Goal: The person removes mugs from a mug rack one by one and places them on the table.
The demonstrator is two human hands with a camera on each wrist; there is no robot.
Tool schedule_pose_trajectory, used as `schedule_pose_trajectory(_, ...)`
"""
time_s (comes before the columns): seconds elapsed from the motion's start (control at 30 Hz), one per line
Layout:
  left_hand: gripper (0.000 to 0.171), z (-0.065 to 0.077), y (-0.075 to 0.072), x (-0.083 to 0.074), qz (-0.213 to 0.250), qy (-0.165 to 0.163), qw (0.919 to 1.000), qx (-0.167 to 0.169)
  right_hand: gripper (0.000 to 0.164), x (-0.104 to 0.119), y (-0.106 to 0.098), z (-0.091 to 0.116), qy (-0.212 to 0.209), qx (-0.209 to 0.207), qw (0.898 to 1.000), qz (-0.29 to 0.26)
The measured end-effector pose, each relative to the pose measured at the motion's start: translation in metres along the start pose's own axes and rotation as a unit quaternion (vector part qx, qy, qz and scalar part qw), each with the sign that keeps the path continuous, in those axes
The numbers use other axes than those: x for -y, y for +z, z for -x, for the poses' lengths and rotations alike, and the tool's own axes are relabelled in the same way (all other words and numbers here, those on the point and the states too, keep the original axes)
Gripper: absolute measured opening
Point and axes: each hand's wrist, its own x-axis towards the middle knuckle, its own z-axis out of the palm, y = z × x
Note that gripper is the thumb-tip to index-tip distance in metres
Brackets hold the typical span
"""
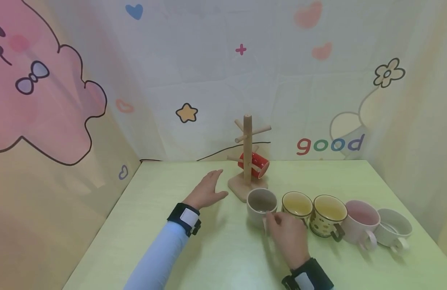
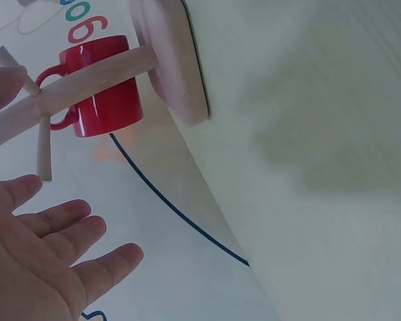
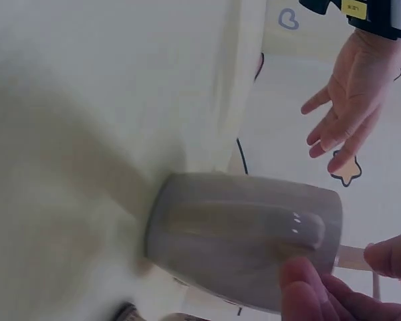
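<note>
A grey-white mug (image 1: pixel 257 213) stands in front of a wooden mug tree (image 1: pixel 247 161). My right hand (image 1: pixel 289 237) is at its handle (image 3: pixel 247 224), bent fingertips (image 3: pixel 299 274) beside the handle's upper end. In the right wrist view the thumb lies apart from those fingers, near the rim. My left hand (image 1: pixel 206 191) reaches toward the mug tree from the left, fingers spread and holding nothing. One of its fingertips overlaps a peg (image 2: pixel 45 150) in the left wrist view. A red mug (image 2: pixel 110 100) hangs by its handle from a lower peg.
To the right stand two yellow patterned mugs (image 1: pixel 297 203) (image 1: pixel 328 215), then a pink mug (image 1: pixel 359 225) and a white mug (image 1: pixel 394 229), close together in a row. The pale green table (image 1: pixel 223 257) meets a printed curtain (image 1: pixel 209 60) at the back.
</note>
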Motion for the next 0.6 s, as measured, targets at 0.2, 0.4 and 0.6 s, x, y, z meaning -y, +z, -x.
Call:
schedule_pose_trajectory(0.2,0.078,-0.007,-0.012,-0.004,-0.023,-0.005,0.9997,0.001,0.032,0.013,-0.013,-0.01,-0.006,0.0,1.0,0.002)
schedule_pose_trajectory(0.4,0.077,-0.013,-0.024,-0.006,-0.038,-0.002,0.9993,0.0,0.038,0.026,-0.027,-0.024,0.005,0.032,0.999,0.002)
schedule_pose_trajectory(0.6,0.077,-0.023,-0.032,-0.005,-0.046,-0.003,0.9989,0.002,0.036,0.037,-0.041,-0.044,-0.025,0.021,0.999,0.02)
